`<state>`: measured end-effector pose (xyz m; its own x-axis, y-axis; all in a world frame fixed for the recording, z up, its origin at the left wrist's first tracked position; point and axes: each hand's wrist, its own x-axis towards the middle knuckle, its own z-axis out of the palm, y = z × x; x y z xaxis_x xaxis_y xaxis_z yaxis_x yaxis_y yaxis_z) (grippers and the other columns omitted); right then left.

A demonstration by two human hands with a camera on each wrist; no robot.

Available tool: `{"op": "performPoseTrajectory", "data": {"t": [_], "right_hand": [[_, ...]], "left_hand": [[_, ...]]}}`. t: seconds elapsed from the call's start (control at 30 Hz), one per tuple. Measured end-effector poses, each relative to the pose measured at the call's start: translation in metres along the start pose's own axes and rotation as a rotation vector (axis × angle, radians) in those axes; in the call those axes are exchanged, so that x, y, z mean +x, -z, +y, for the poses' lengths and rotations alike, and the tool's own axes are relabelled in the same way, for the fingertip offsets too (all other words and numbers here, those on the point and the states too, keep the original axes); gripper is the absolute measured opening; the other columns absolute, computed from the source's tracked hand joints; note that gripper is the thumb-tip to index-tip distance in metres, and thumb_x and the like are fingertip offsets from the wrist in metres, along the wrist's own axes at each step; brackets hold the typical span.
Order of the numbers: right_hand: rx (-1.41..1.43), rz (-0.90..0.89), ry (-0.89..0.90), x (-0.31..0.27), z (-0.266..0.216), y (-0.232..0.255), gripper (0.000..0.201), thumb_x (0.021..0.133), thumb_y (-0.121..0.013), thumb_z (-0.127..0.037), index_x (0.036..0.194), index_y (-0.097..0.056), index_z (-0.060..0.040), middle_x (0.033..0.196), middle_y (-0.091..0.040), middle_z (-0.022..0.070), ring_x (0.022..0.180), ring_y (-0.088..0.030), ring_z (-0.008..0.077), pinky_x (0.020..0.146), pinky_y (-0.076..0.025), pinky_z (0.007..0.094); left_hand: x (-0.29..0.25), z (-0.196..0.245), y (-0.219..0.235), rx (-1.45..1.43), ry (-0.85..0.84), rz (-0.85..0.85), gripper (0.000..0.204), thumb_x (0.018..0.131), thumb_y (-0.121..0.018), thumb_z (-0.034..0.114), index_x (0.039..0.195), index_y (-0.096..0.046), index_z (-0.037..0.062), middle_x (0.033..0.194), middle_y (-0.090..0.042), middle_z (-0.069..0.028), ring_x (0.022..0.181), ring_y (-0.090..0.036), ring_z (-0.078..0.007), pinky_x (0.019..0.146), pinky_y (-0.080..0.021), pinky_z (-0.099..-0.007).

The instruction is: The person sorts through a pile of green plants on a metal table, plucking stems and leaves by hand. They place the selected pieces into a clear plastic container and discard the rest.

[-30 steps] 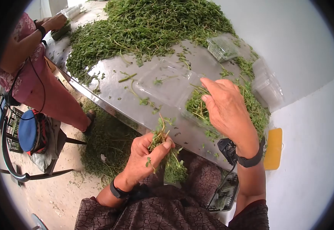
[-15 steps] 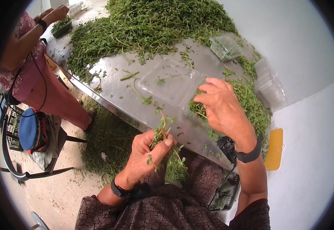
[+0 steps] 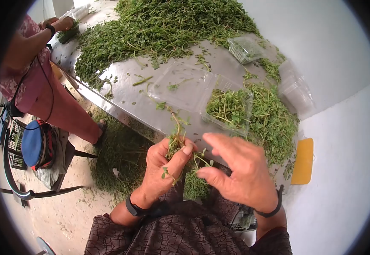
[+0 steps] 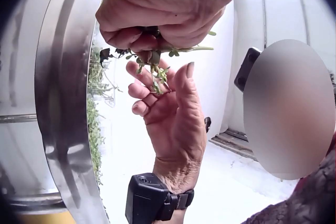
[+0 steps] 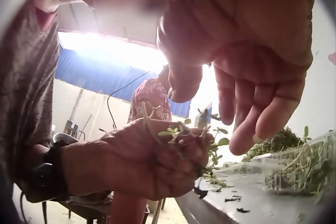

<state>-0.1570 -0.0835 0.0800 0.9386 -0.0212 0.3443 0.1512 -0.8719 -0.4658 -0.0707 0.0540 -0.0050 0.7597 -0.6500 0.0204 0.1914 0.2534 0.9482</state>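
Note:
My left hand [image 3: 157,168] grips a small bunch of leafy green stems [image 3: 177,127] in front of my body, thumb pressed against it. Sprigs poke out above and below the fist. Close beside it on the right, my right hand [image 3: 240,174] has its fingers extended and thumb apart, holding nothing. In the left wrist view the right palm [image 4: 176,124] faces up beneath the bunch. On the metal table ahead lies a clear plastic clamshell box [image 3: 185,98], hinged wide, its right half filled with greens [image 3: 226,106].
A big heap of greens [image 3: 180,29] covers the table's far side, with more [image 3: 274,127] right of the box. Another clear box [image 3: 245,50] and stacked empty boxes [image 3: 296,89] stand by the wall. A person [image 3: 45,85] works at left, near a chair [image 3: 61,165].
My right hand has left the greens in the clamshell box and come back toward my left hand. The left hand keeps its bunch, shifting slightly up and right.

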Motion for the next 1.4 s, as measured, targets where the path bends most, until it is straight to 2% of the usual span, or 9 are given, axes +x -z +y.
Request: {"op": "performPoseTrajectory", "data": {"t": [0.17, 0.5, 0.6, 0.7, 0.87, 1.07, 1.13, 1.23, 1.4], "right_hand": [[0.159, 0.037, -0.142, -0.027, -0.008, -0.022, 0.036, 0.071, -0.068, -0.004, 0.103, -0.052, 0.0018, 0.073, -0.059, 0.0129, 0.062, -0.059, 0.0286, 0.052, -0.045, 0.0358], [0.154, 0.147, -0.265, -0.054, -0.01, -0.026, 0.026, 0.071, -0.06, 0.004, 0.097, -0.057, 0.0025, 0.072, -0.059, 0.0163, 0.061, -0.058, 0.031, 0.053, -0.044, 0.0355], [0.195, 0.198, -0.268, -0.06, -0.008, -0.022, 0.017, 0.073, -0.059, 0.004, 0.089, -0.06, 0.0017, 0.07, -0.06, 0.0151, 0.056, -0.057, 0.0261, 0.052, -0.044, 0.0319], [0.201, 0.262, -0.418, -0.062, -0.006, -0.013, 0.01, 0.076, -0.059, 0.002, 0.085, -0.062, 0.0014, 0.067, -0.059, 0.0095, 0.052, -0.051, 0.0123, 0.048, -0.039, 0.025], [0.268, 0.33, -0.499, -0.054, 0.009, 0.003, 0.01, 0.076, -0.057, 0.004, 0.085, -0.062, 0.0031, 0.065, -0.058, 0.0073, 0.052, -0.049, 0.0076, 0.048, -0.037, 0.0226], [0.077, 0.433, -0.329, -0.018, 0.036, 0.023, 0.009, 0.075, -0.056, 0.004, 0.084, -0.061, 0.0026, 0.068, -0.06, 0.0102, 0.052, -0.051, 0.0111, 0.049, -0.039, 0.0237], [0.019, 0.412, -0.342, -0.004, 0.04, 0.031, 0.01, 0.075, -0.057, 0.003, 0.083, -0.061, 0.0017, 0.071, -0.061, 0.0128, 0.054, -0.055, 0.0176, 0.051, -0.042, 0.0262], [-0.259, 0.444, -0.099, 0.019, 0.051, 0.036, 0.011, 0.074, -0.058, 0.001, 0.084, -0.061, -0.0005, 0.073, -0.061, 0.0155, 0.06, -0.058, 0.0309, 0.054, -0.045, 0.0327], [-0.413, 0.323, -0.024, 0.051, 0.08, 0.03, 0.016, 0.073, -0.061, -0.002, 0.089, -0.062, -0.0025, 0.072, -0.059, 0.0138, 0.062, -0.057, 0.0312, 0.056, -0.045, 0.0363]], "left_hand": [[-0.014, -0.008, -0.011, -0.055, 0.0, -0.063, 0.01, 0.087, -0.057, 0.011, 0.088, -0.06, 0.0014, 0.072, -0.054, 0.004, 0.065, -0.046, -0.0025, 0.057, -0.039, -0.0193], [-0.03, -0.003, -0.023, -0.047, 0.031, -0.086, 0.013, 0.087, -0.057, 0.011, 0.093, -0.06, 0.0, 0.075, -0.058, 0.001, 0.066, -0.05, -0.0036, 0.059, -0.043, -0.0194], [-0.032, -0.005, -0.02, -0.063, -0.007, -0.067, 0.016, 0.087, -0.057, 0.014, 0.093, -0.06, -0.0004, 0.075, -0.058, 0.0009, 0.066, -0.05, -0.0037, 0.06, -0.043, -0.0195], [-0.034, -0.003, -0.016, -0.058, 0.057, -0.062, 0.018, 0.087, -0.057, 0.017, 0.094, -0.061, 0.0002, 0.077, -0.057, -0.001, 0.071, -0.05, -0.0065, 0.065, -0.04, -0.0211], [-0.033, -0.008, -0.012, -0.115, 0.099, -0.041, 0.021, 0.088, -0.056, 0.02, 0.092, -0.061, 0.0004, 0.076, -0.057, -0.0014, 0.069, -0.05, -0.0065, 0.062, -0.037, -0.0213], [-0.027, -0.015, -0.009, -0.129, 0.088, -0.086, 0.02, 0.089, -0.055, 0.02, 0.092, -0.062, 0.002, 0.072, -0.056, 0.0033, 0.059, -0.043, -0.0002, 0.051, -0.034, -0.017], [-0.025, -0.014, -0.009, -0.125, 0.101, -0.088, 0.019, 0.089, -0.055, 0.02, 0.092, -0.062, 0.0021, 0.073, -0.056, 0.0032, 0.059, -0.043, -0.0003, 0.051, -0.034, -0.0171], [-0.022, -0.011, -0.008, -0.122, 0.147, -0.089, 0.02, 0.089, -0.056, 0.02, 0.09, -0.062, 0.0014, 0.073, -0.057, 0.0017, 0.062, -0.045, -0.0026, 0.055, -0.035, -0.019], [-0.014, -0.009, -0.006, -0.116, 0.201, -0.103, 0.021, 0.088, -0.057, 0.021, 0.09, -0.062, 0.0002, 0.073, -0.058, 0.0002, 0.067, -0.049, -0.0048, 0.061, -0.038, -0.0208]]}}
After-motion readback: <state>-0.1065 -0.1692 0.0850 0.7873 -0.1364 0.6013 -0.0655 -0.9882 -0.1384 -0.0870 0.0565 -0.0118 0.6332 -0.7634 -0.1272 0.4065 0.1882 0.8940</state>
